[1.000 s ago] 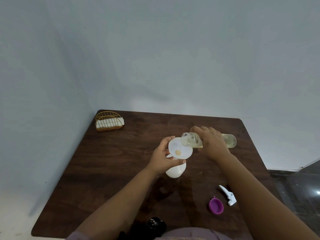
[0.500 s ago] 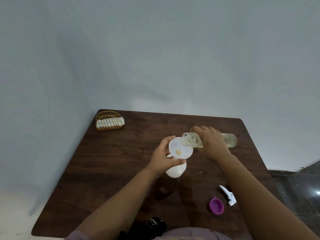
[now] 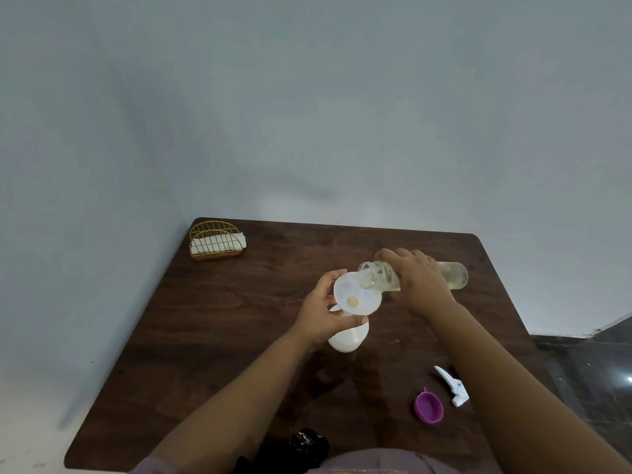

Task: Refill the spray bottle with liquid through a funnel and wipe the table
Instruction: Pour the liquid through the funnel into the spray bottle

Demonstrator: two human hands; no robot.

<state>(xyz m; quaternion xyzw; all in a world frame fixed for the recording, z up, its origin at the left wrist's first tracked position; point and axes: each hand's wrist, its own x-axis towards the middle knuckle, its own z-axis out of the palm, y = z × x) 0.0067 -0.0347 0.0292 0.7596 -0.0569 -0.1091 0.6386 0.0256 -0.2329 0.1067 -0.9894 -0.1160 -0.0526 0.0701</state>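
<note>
While the clear refill bottle stays tipped in the gripping right hand, pale liquid keeps pooling in the funnel pinched by the left hand atop the white spray bottle, so filling continues.

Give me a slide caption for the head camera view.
Right hand tips a clear bottle over a white funnel steadied by the left hand on the white spray bottle.
</note>
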